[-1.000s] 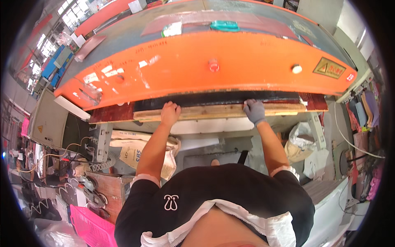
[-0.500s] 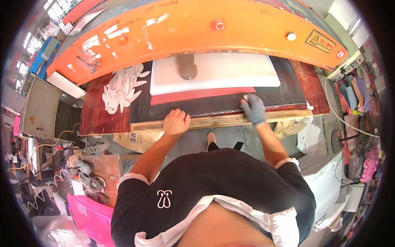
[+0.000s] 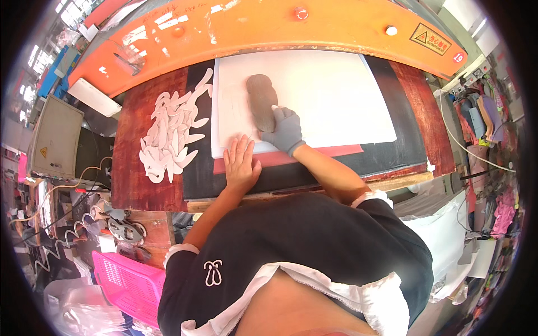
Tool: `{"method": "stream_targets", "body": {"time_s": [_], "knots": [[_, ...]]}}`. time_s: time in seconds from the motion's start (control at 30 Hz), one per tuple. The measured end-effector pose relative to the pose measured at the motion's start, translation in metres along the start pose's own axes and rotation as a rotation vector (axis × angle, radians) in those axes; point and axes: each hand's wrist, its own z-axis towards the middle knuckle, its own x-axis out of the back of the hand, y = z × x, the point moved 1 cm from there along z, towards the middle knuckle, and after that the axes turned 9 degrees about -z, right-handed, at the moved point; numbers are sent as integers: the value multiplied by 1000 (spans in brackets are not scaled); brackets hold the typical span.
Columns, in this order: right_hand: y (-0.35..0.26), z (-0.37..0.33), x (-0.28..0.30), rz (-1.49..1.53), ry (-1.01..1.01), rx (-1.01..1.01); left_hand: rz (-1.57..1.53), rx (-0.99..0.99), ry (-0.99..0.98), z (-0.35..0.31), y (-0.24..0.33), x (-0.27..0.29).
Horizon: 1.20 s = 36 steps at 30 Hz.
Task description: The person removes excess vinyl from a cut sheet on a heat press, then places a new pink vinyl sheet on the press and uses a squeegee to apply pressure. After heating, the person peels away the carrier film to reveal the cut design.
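Note:
A brownish sole-shaped cutting die [image 3: 261, 101] lies on a stack of white sheets [image 3: 330, 103]. My right hand [image 3: 284, 131], in a grey fingerless glove, grips the die's near end, with the thumb and fingers on either side of it. Bare and open, my left hand [image 3: 241, 165] rests with fingers outstretched on the near edge of the stack. Under the sheets, a red layer [image 3: 330, 155] sticks out along the front on a black board [image 3: 403, 129].
Pale cut sole-shaped pieces [image 3: 168, 134] are heaped left of the stack on the reddish table [image 3: 130, 173]. An orange press beam [image 3: 252, 33] spans the far side. A pink basket [image 3: 131, 283] stands at lower left, and a grey metal cabinet [image 3: 59, 134] further left.
Both hands have moved from the board's front edge onto the work: the left to the sheets' edge, the right to the die. The view has shifted, and more of the sheets and die shows.

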Motion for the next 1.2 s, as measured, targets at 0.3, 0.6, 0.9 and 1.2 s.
{"method": "stream_targets", "body": {"time_s": [0.3,0.6,0.9,1.2], "knots": [[65,-30,23,313,147,-291,-30,86,-67,-24,-6,-13],[70,-19,18,36,296,117,-99,135,-89,-5,-20,-28],[98,67,-6,100,96,48,-87,114,-76,69,-73,-59],[211,130,21,260,612,-93,-196,22,-134,168,-88,-63]]}}
